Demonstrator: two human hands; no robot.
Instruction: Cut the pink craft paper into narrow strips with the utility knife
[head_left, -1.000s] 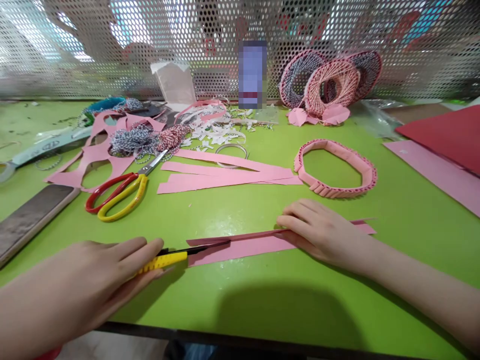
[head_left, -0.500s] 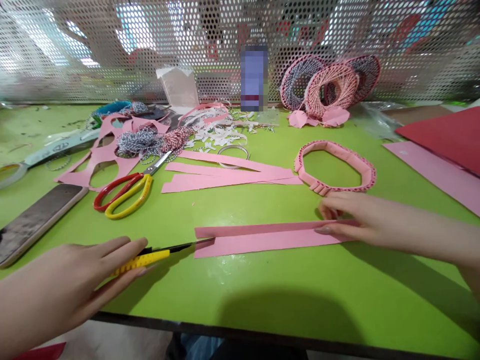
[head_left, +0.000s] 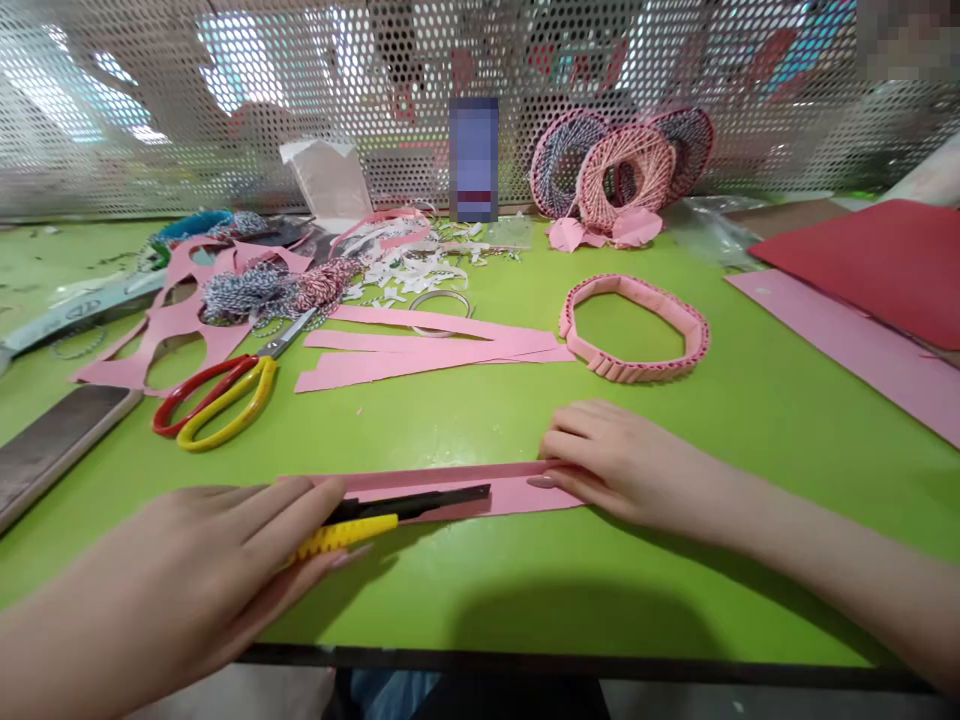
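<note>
My left hand (head_left: 247, 555) is closed around a yellow-and-black utility knife (head_left: 352, 533), its dark blade pointing right over a folded pink paper strip (head_left: 510, 497). The strip's left end lies partly behind that hand, and a crease runs along its length. At the other end, the fingers and thumb of my right hand (head_left: 600, 455) pinch the strip. Beyond it lie several loose pink strips (head_left: 427, 358), with a pleated pink ring (head_left: 637, 372) on their right.
Scissors with red and yellow handles (head_left: 225, 400) and a phone (head_left: 67, 440) lie at left. Behind are twisted cord bundles (head_left: 247, 292), white paper scraps (head_left: 405, 270) and woven rings (head_left: 622, 180) against a perforated metal screen (head_left: 420, 60). Red sheets (head_left: 877, 260) lie right.
My right hand and the pink strip have moved left. My left hand has moved right with the knife, so the blade is now farther along the strip. The view has shifted slightly.
</note>
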